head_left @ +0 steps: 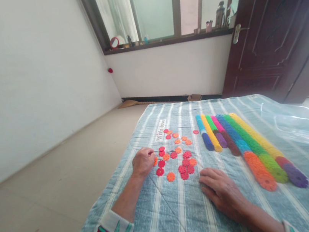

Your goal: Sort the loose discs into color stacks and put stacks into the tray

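Note:
My left hand (143, 161) is closed in a pinch beside the loose discs, with a thin dark cord (155, 151) at its fingertips. An orange disc (155, 161) sits right by those fingers, partly hidden. Below the hand a dark line like the same cord runs over the striped sheet toward me. Red notched discs (186, 166) lie in an overlapping cluster, with more red and orange discs (171, 176) scattered around. Resting palm down on the sheet, my right hand (222, 191) has its fingers loosely stretched, just right of the red cluster, and holds nothing visible.
Long overlapping rows of coloured discs (246, 137) lie to the right. Beyond them stand clear plastic containers (303, 124). The striped sheet (163, 215) covers the bed-like surface, whose left edge drops to the floor (41, 210). A dark red door (271, 25) is at the back right.

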Demonstrator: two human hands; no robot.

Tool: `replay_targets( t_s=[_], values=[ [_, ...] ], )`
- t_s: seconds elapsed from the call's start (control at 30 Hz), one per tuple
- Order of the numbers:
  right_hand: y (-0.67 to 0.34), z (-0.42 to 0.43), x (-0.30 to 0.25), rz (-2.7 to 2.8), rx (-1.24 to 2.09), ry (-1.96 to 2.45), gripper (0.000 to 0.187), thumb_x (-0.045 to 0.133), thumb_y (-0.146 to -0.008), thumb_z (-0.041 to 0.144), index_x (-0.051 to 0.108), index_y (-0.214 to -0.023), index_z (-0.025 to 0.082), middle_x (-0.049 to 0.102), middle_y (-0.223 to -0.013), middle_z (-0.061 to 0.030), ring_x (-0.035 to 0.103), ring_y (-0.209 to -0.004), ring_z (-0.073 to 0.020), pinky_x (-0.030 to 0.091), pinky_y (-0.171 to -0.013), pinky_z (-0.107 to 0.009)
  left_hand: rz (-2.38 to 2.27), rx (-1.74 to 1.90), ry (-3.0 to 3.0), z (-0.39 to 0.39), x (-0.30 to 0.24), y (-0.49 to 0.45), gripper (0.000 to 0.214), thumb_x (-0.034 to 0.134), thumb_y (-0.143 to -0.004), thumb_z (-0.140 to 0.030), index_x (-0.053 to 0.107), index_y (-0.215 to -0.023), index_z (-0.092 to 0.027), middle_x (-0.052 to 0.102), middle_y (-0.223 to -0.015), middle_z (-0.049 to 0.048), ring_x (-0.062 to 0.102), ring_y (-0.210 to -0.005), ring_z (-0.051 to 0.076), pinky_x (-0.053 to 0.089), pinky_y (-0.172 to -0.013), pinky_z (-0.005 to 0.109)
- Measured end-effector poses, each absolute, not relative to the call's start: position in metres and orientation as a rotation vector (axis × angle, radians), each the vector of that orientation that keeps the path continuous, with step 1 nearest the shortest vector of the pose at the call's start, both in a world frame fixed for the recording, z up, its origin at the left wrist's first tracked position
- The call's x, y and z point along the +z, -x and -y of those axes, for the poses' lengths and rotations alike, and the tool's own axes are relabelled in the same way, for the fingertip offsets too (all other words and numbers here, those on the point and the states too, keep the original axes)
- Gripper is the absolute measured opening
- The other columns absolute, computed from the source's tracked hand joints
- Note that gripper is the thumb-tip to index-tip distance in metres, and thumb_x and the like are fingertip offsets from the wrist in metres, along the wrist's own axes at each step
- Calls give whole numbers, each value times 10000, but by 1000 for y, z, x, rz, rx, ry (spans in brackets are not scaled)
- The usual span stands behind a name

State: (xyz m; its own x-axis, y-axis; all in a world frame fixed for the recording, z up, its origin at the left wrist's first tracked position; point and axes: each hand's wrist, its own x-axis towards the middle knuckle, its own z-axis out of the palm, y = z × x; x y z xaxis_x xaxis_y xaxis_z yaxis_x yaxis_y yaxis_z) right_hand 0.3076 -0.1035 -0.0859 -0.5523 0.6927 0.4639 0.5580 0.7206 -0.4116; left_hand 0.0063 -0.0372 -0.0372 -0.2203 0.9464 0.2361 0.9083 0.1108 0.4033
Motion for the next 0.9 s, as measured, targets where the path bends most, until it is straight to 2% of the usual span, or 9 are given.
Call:
replay_targets(
  t_s=[0.17, 0.33, 0.57, 0.7, 0.9],
  values=[
    [-308, 103, -87, 2316, 296, 955, 163, 494, -930, 133, 641, -953, 201, 663, -1122, -93, 609, -1030, -256, 513, -903, -439, -2251, 772, -1886, 36, -35, 1, 235, 485, -773, -261, 707, -743, -188, 721, -886, 79, 647, -867, 230, 449, -795, 303],
    [-307, 103, -85, 2327, 298, 960, 161, 502, -919, 121, 642, -937, 199, 664, -1113, -91, 611, -1023, -256, 517, -896, -436, -2175, 788, -1790, 36, -34, 21, 248, 500, -719, -305, 712, -709, -176, 716, -730, 39, 661, -748, 223, 452, -703, 294],
    [-307, 104, -85, 2318, 297, 951, 160, 497, -931, 129, 643, -950, 193, 661, -1113, -93, 611, -1031, -257, 515, -906, -443, -1922, 735, -1734, 43, -30, 31, 236, 642, -619, -409, 706, -627, -182, 655, -598, -21, 613, -652, 187, 433, -619, 264],
    [-307, 104, -85, 2319, 295, 952, 155, 501, -931, 125, 638, -939, 196, 660, -1109, -91, 612, -1027, -256, 516, -901, -437, -1763, 730, -1586, 44, -27, 33, 233, 740, -499, -360, 711, -631, -171, 665, -624, -16, 591, -662, 182, 434, -634, 269],
    [-307, 104, -87, 2314, 277, 953, 153, 515, -914, 111, 637, -933, 201, 663, -1113, -87, 616, -1030, -255, 517, -894, -428, -1764, 763, -1534, 44, -28, 35, 219, 759, -466, -329, 669, -592, -173, 629, -584, -25, 544, -618, 164, 397, -589, 264]
  ],
)
